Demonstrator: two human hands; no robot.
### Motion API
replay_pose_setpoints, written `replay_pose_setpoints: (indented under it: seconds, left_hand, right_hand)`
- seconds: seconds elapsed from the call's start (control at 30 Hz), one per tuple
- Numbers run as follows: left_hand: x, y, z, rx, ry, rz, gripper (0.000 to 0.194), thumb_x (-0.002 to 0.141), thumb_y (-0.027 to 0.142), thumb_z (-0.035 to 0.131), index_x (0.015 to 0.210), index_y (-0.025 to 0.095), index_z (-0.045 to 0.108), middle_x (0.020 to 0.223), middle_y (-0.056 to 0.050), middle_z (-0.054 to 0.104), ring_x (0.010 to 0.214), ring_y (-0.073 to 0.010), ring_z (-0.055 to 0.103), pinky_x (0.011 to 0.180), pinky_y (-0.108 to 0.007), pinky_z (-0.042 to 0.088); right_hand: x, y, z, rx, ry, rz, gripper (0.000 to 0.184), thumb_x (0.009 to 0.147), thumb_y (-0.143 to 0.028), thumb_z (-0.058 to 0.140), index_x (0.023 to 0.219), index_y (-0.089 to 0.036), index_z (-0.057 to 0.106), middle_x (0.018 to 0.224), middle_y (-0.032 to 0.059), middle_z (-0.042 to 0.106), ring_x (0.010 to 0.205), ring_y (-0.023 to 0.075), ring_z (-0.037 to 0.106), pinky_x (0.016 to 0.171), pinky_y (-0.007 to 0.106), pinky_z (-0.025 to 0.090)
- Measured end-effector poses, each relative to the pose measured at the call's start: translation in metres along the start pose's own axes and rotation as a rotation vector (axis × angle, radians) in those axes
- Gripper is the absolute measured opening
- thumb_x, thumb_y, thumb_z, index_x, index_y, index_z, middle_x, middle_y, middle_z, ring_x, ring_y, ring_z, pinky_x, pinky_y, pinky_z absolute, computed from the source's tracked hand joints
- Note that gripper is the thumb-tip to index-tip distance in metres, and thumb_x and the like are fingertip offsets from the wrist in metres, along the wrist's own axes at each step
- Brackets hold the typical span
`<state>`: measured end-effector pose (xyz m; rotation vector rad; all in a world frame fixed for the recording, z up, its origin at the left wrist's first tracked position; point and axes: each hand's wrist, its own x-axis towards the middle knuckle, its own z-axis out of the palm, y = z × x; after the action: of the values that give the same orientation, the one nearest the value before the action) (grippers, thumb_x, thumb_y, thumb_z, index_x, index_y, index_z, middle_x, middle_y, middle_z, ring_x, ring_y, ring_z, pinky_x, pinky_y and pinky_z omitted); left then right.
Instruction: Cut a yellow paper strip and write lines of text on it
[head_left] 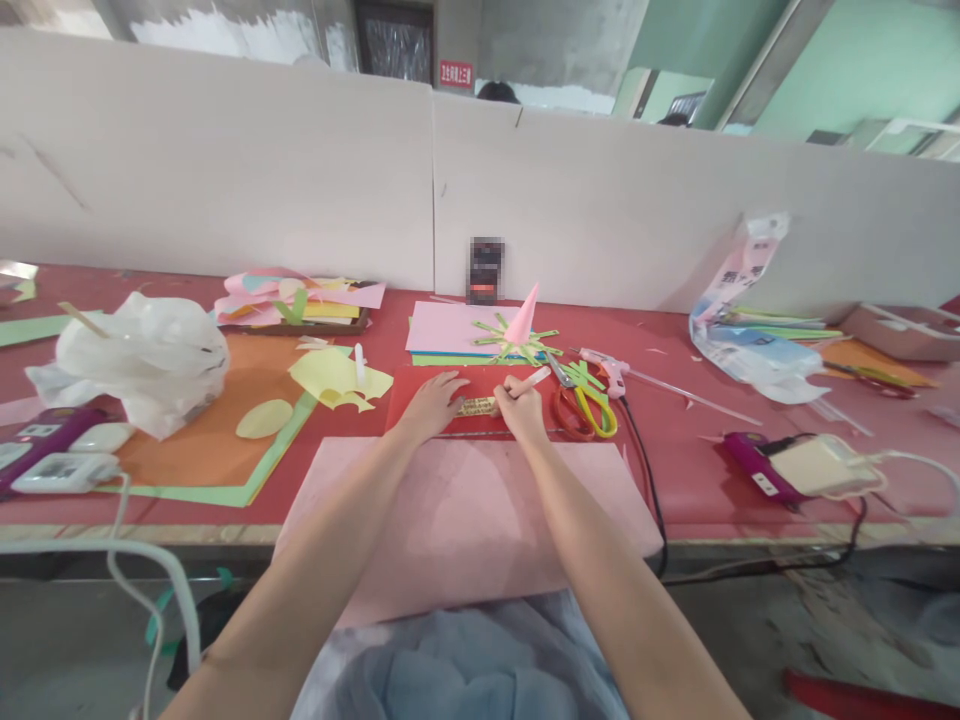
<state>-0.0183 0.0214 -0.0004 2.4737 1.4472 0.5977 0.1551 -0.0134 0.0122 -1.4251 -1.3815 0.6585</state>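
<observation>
Beyond the paper slip (478, 406) stands a matt paper cone (522, 322); right of the slip, metal-bladed scissors (579, 393) have smooth plastic handles.

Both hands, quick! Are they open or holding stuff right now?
Left hand: open, resting on the red sheet by a yellow strip.
Right hand: grip closed on a pale pen.

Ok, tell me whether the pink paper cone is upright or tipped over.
Upright: the pink cone stands point up, leaning slightly rightward in the picture, with green strips spread around its base.
</observation>
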Motion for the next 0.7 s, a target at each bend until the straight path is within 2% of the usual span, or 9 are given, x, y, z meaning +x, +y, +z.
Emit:
replay_pose_setpoints:
  seconds: [0.27, 0.43, 0.7]
  left_hand:
    - [-0.0001, 0.0003, -0.0008, 0.006, 0.001, 0.010, 0.040, 0.088, 0.029, 0.039, 0.126, 0.021, 0.048, 0.139, -0.006, 0.041, 0.129, -0.0199, 0.034, 0.108, -0.036, 0.027]
    - [-0.0004, 0.0006, -0.0011, -0.005, 0.007, 0.012, 0.040, 0.087, 0.028, 0.040, 0.125, 0.020, 0.049, 0.138, -0.006, 0.042, 0.129, -0.0198, 0.035, 0.108, -0.035, 0.027]
    - [0.0002, -0.0004, 0.0000, 0.002, 0.004, 0.012, 0.040, 0.087, 0.028, 0.040, 0.125, 0.020, 0.049, 0.139, -0.006, 0.042, 0.129, -0.0203, 0.035, 0.108, -0.036, 0.027]
  right_hand:
    - [0.0001, 0.0013, 0.0006, 0.018, 0.055, 0.018, 0.022, 0.073, -0.026, 0.044, 0.055, -0.022, 0.032, 0.044, -0.0071, 0.049, 0.046, 0.0138, 0.061, 0.042, 0.018, 0.041]
    - [0.0006, -0.0003, -0.0003, -0.056, 0.093, -0.006, 0.023, 0.073, -0.028, 0.045, 0.054, -0.022, 0.032, 0.046, -0.0061, 0.047, 0.049, 0.0133, 0.061, 0.039, 0.016, 0.038]
    - [-0.0001, 0.0003, -0.0002, -0.020, 0.045, 0.027, 0.022, 0.072, -0.027, 0.044, 0.055, -0.022, 0.032, 0.044, -0.0069, 0.048, 0.047, 0.0132, 0.061, 0.043, 0.017, 0.041]
